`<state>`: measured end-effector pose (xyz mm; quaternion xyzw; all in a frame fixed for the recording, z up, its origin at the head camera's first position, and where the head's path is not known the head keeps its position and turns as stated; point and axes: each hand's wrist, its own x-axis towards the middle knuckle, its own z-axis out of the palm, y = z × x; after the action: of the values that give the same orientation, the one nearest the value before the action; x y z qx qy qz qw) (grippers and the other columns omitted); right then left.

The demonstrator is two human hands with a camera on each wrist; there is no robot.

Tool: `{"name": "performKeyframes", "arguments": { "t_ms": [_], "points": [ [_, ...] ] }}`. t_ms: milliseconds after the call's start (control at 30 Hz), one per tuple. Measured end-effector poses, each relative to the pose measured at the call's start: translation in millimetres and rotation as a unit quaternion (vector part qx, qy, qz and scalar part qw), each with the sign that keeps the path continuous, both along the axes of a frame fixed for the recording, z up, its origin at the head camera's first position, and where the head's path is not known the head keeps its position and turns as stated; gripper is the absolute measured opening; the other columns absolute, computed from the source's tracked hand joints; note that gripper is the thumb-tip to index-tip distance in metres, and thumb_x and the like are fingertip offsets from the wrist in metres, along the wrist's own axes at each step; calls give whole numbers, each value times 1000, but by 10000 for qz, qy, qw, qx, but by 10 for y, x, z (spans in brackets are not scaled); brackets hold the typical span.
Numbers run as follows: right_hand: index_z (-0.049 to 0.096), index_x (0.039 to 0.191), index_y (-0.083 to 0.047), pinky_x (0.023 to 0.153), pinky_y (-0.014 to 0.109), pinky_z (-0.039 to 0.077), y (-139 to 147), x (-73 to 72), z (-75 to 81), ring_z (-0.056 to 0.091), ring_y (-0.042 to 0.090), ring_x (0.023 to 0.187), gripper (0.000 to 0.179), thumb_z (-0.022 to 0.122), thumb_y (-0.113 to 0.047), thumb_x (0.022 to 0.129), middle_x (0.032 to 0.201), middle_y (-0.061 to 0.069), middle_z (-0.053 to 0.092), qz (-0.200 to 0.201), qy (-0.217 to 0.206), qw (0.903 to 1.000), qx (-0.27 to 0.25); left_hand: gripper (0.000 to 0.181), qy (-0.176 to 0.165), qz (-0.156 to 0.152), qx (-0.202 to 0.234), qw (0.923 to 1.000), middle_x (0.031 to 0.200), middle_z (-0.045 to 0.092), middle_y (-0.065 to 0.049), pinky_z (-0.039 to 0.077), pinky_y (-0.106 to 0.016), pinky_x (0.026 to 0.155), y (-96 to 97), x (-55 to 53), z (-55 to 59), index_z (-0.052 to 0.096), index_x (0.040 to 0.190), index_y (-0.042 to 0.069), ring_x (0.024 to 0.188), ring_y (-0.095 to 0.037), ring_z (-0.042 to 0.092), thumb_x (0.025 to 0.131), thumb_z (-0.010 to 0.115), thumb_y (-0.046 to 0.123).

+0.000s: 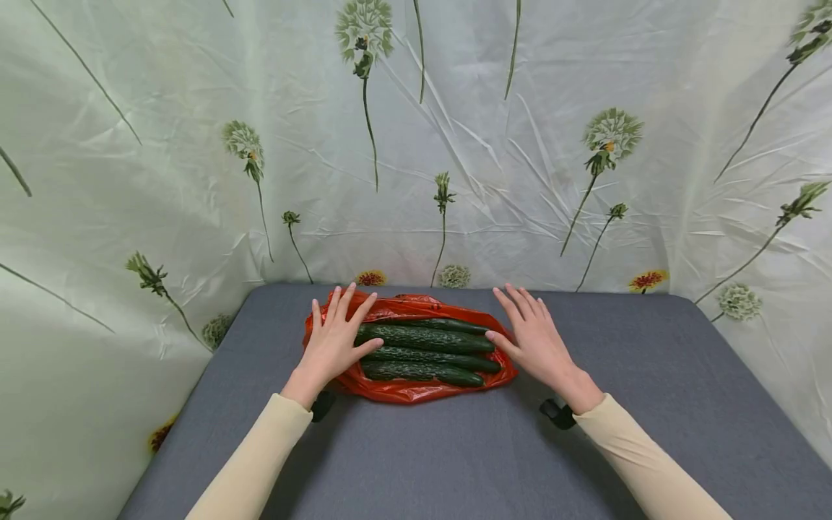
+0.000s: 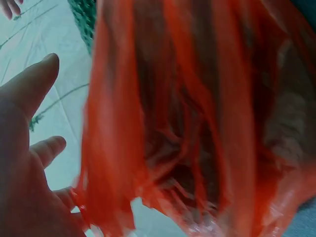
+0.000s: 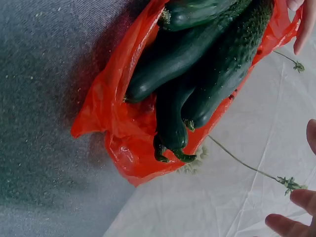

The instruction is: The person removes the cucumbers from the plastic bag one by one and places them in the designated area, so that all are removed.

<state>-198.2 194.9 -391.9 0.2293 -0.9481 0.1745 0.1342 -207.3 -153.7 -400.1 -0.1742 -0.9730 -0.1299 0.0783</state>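
Observation:
Several dark green, bumpy cucumbers [image 1: 429, 337] lie side by side in an opened red plastic bag [image 1: 409, 393] on the table. Over the bag's left end is my left hand [image 1: 331, 345], fingers spread, thumb above the cucumbers. In the left wrist view its thumb stands apart from the crinkled bag [image 2: 197, 98], while the lower fingers are partly hidden by the bag's edge. My right hand [image 1: 541, 348] hovers at the right end with spread fingers. The right wrist view shows those fingers [image 3: 291, 227] away from the bag, and thin curled green tips at the cucumber ends [image 3: 173, 133].
A grey cloth-covered table [image 1: 442, 462] bears the bag. Behind and at both sides hangs a pale curtain [image 1: 481, 144] printed with dandelions, meeting the table's back edge. Dark wrist straps [image 1: 557, 414] show under the forearms.

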Motion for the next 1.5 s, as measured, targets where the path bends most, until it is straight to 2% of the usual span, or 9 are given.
{"name": "performKeyframes", "arguments": {
  "t_ms": [233,367,467,800,1033,1333,1500],
  "points": [
    [29,150,-4,109,57,19,-74,-28,-24,26,38,137,75,66,-33,91,150,21,29,497,246,9983,-151,83,-38,-78,18,10000,157,8,-19,-6,-66,105,-96,-24,-76,28,153,18,143,-40,0,85,69,45],
    [29,150,-4,108,55,22,-123,-46,-42,30,35,136,75,67,-31,91,149,20,32,640,249,9974,-209,84,-97,-132,24,9999,157,8,-18,-3,-67,105,-154,-37,-107,28,153,18,143,-39,-3,85,71,43],
    [29,150,-6,107,54,24,-161,-51,-52,31,34,135,74,66,-31,91,150,19,32,677,183,9972,-251,84,-185,-165,41,9997,157,9,-18,-3,-67,105,-196,-43,-127,28,153,17,143,-39,-3,85,71,41],
    [30,150,-8,106,53,28,-321,-65,-95,34,35,134,71,65,-31,93,149,18,34,742,22,9969,-272,85,-398,-239,119,9988,158,11,-16,-14,-66,102,-304,-61,-185,25,153,14,143,-39,-2,86,70,41],
    [31,149,-7,104,53,31,-458,-75,-127,36,35,133,69,64,-30,93,148,18,35,905,-42,9954,-304,86,-503,-326,122,9981,158,12,-14,-9,-69,102,-377,-73,-218,25,153,13,143,-39,-1,86,71,40],
    [33,149,-8,103,52,34,-613,-90,-177,37,34,132,68,63,-31,93,148,18,35,1030,-168,9939,-346,85,-639,-637,522,9946,158,13,-14,-7,-68,103,-485,-90,-248,27,152,10,143,-38,3,85,73,33],
    [31,150,-8,102,52,34,-687,-95,-190,37,34,132,69,64,-31,93,148,17,34,1117,-194,9928,-385,83,-642,-807,633,9926,157,13,-15,0,-66,106,-529,-108,-282,27,152,8,143,-40,3,86,71,33]
  ]
}}
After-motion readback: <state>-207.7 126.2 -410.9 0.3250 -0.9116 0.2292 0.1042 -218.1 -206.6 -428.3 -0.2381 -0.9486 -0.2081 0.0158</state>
